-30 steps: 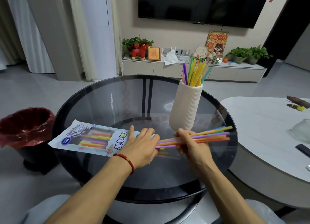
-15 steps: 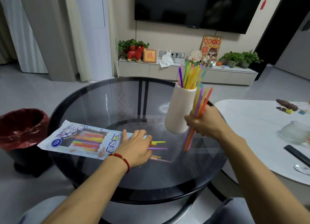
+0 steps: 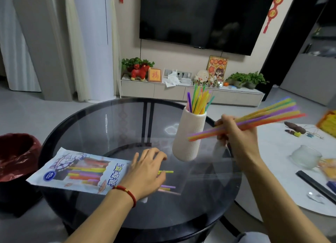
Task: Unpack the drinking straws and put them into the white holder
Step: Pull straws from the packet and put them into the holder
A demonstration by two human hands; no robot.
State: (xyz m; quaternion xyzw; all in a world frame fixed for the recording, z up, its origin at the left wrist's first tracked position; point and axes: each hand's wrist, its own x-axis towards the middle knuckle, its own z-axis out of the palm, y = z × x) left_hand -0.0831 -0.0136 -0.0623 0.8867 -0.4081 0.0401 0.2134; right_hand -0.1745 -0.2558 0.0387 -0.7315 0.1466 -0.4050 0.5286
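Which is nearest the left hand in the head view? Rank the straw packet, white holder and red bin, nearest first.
1. Straw packet: under the left hand, touching it.
2. White holder: just beyond the fingers, to the right.
3. Red bin: far left, on the floor.

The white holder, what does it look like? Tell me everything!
The holder is a tall white cup with fine ridges running up its sides, maybe ceramic. It stands upright on the glass table, open at the top, with colourful straws sticking out. The bunch in the right hand crosses in front of it; whether it touches is unclear.
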